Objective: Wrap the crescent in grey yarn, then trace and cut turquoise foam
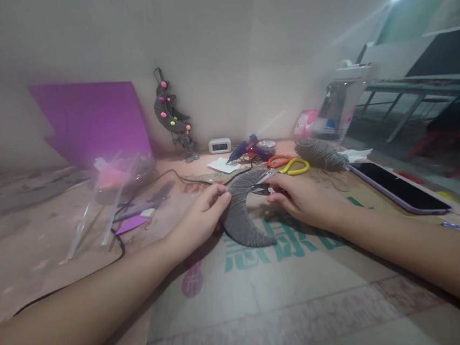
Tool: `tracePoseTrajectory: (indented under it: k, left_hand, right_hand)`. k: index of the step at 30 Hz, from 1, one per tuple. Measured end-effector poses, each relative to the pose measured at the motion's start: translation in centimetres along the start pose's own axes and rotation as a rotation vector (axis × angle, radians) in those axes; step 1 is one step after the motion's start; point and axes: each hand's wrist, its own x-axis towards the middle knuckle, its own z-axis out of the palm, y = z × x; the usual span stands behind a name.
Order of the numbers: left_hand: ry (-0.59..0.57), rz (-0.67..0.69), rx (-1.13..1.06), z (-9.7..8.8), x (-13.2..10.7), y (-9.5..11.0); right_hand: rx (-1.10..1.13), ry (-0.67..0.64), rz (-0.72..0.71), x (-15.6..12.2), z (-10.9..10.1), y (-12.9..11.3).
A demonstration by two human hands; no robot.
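A crescent moon shape wrapped in grey yarn (240, 217) stands above the cardboard, its horns pointing right. My left hand (212, 204) pinches its outer left edge between thumb and fingers. By the upper horn, my right hand (293, 196) has its thumb and fingers drawn together; a small dark piece shows at the fingertips, too unclear to name. Scissors with an orange and a yellow handle (294, 166) lie just behind the right hand, their blades reaching toward the upper horn. The fingers' far sides are hidden.
Behind lie a blue glue gun (252, 147), a small white digital clock (220, 145) and a grey yarn ball (320, 154). A decorated moon hanging (171, 113) leans on the wall. Purple sheets (95, 120) stand left; a phone (398, 186) lies right. Printed cardboard (266, 299) covers the front.
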Motion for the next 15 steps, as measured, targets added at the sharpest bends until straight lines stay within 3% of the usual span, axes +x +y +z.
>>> tracePoseTrajectory:
  k: [9, 15]
  left_hand:
    - [-0.037, -0.003, -0.001, 0.01, -0.08, -0.32]
    - [-0.070, 0.013, -0.022, -0.12, 0.01, -0.48]
  right_hand:
    - [-0.075, 0.109, -0.031, -0.12, 0.62, 0.54]
    - [-0.059, 0.078, -0.021, -0.06, 0.53, 0.39]
